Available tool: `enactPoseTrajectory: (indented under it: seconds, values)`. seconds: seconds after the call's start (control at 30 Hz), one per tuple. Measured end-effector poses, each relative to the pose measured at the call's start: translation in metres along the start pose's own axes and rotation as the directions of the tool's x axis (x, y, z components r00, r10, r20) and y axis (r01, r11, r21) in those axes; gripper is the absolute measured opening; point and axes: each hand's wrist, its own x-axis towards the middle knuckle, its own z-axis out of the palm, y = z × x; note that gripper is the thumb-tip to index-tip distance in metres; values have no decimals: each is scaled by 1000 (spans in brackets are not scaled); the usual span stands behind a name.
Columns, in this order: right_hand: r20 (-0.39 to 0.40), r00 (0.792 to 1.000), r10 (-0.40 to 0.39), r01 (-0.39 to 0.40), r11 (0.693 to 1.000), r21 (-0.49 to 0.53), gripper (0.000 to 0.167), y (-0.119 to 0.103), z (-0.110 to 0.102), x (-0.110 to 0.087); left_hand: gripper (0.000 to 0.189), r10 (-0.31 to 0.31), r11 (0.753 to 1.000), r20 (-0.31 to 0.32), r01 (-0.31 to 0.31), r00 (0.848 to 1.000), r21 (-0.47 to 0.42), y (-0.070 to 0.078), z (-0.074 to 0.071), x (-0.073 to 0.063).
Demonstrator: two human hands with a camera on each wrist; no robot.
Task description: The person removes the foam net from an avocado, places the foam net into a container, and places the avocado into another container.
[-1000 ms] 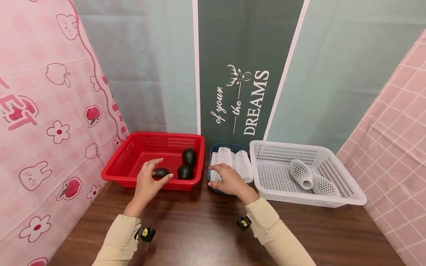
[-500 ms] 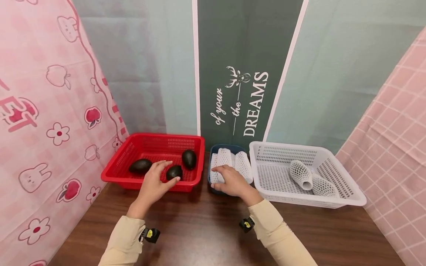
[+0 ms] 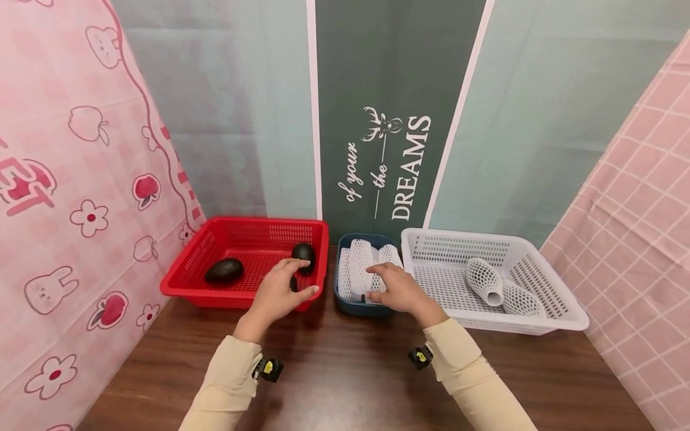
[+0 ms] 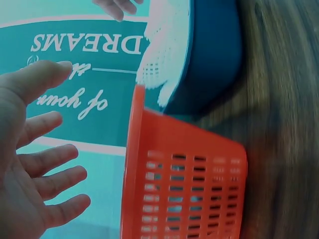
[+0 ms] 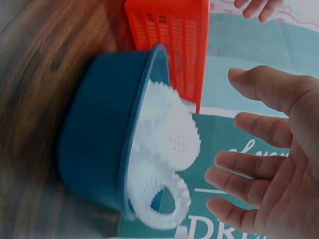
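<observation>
My left hand (image 3: 277, 293) hovers over the front right of the red basket (image 3: 215, 293), thumb and fingers spread. Partly hidden behind it is a dark avocado (image 3: 293, 284), showing between thumb and index finger. A second avocado (image 3: 303, 256) lies just past the fingertips, and a third avocado (image 3: 224, 270) lies to the left. My right hand (image 3: 399, 288) is over the blue bin (image 3: 356, 308), fingers parted and slightly bent, close to the white foam net sleeves (image 3: 360, 266) inside. In the right wrist view nothing sits in that right hand (image 5: 279, 159).
At the right stands a white basket (image 3: 442, 314) holding two net-sleeved pieces (image 3: 484, 280). All three containers line up on the brown wooden table (image 3: 345, 371), against a green curtain (image 3: 259, 120). Pink cloths (image 3: 97, 179) hang at the sides.
Both hands have moved right, the left one towards the basket's front right corner. The left avocado now shows fully beside the hand, while the front right one is mostly covered by it.
</observation>
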Motion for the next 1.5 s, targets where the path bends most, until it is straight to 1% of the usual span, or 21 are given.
enactPoseTrajectory:
  seconds: [0.1, 0.27, 0.4, 0.57, 0.8, 1.0, 1.27, 1.37, 1.5]
  values:
    - [-3, 1000, 22, -22, 1000, -4, 50, 7, -2, -3, 55, 23, 1000, 11, -23, 1000, 13, 5, 6, 2]
    - [4, 998, 55, -55, 998, 8, 50, 18, -7, -7, 54, 26, 999, 34, -27, 999, 36, 12, 15, 4]
    - [-2, 998, 59, -59, 998, -4, 50, 26, -12, -10, 54, 41, 998, 53, -43, 998, 44, 18, 20, 5]
    - [-23, 999, 49, -49, 999, -10, 50, 38, -22, -12, 52, 87, 994, 71, -91, 994, 56, 23, 27, 7]
    - [-20, 996, 86, -86, 996, 0, 51, 62, -34, -14, 51, 114, 992, 78, -118, 990, 49, 29, 35, 10]
    - [-9, 995, 96, -97, 995, -26, 51, 84, -39, -17, 49, 163, 984, 92, -169, 982, 54, 35, 42, 11]
    - [4, 992, 126, -126, 992, -17, 51, 108, -44, -22, 47, 178, 981, 140, -187, 974, 53, 40, 51, 11]
    - [24, 987, 160, -159, 987, -20, 52, 115, -47, -24, 47, 179, 981, 162, -189, 971, 50, 42, 55, 11]
    - [52, 973, 223, -221, 975, -30, 53, 123, -51, -27, 50, 166, 982, 196, -180, 966, 54, 46, 59, 10]
